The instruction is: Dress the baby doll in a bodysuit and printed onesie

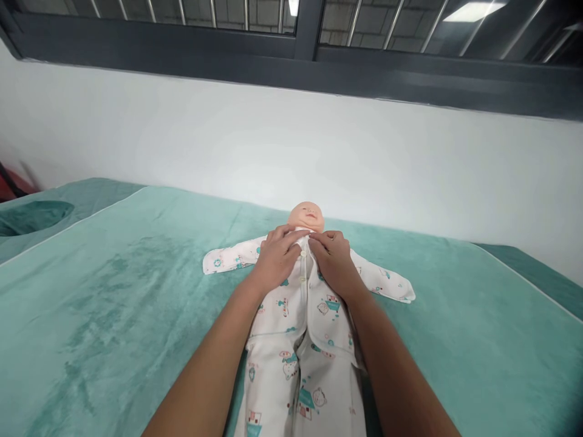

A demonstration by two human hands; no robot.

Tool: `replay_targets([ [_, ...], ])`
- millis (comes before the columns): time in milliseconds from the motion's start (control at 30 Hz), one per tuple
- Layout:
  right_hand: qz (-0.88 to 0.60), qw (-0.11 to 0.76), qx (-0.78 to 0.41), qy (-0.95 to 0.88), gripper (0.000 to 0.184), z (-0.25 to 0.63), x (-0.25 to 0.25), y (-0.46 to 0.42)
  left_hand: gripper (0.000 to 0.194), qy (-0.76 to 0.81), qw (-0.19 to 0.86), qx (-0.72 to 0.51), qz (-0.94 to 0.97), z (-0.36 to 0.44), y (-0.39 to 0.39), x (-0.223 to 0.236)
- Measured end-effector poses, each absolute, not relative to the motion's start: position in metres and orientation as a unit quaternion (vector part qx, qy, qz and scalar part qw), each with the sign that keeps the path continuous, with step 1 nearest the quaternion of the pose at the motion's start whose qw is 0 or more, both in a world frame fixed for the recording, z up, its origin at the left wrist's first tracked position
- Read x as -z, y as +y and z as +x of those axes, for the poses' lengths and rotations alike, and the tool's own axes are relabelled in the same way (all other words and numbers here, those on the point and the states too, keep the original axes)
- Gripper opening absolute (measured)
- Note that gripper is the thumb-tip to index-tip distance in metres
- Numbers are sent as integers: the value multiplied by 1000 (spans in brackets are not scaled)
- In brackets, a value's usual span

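A baby doll [304, 215] lies on its back with its head toward the wall and its arms spread out. It wears a white printed baby jacket [285, 309] and matching trousers [273, 388]. My left hand [277, 255] is closed on the left front edge of the jacket at the collar. Opposite it, my right hand [336, 258] pinches the right front edge just below the doll's chin. Small buttons [303, 279] run down the left front edge. Below the chest the two front panels hang slightly apart. My fingers partly hide the collar.
The doll rests on a green plush cover [136, 303] with pale seams. Behind it rises a white wall [204, 133] under a dark window frame [255, 51] with metal bars. A dark green hollow [36, 216] and something red [13, 185] are at the far left.
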State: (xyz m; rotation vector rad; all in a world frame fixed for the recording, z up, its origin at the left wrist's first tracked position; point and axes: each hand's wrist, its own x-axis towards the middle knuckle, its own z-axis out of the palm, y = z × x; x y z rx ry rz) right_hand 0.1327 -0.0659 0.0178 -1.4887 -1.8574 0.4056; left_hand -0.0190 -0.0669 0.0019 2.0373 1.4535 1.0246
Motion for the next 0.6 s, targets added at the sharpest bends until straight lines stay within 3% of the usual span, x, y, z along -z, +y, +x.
replay_targets([
  [300, -569, 410, -301, -646, 33, 142, -13, -59, 39, 512, 116, -366, 768, -20, -73, -4],
  [600, -557, 464, -339, -600, 35, 147, -12, -56, 36, 478, 185, -442, 736, -21, -77, -6],
])
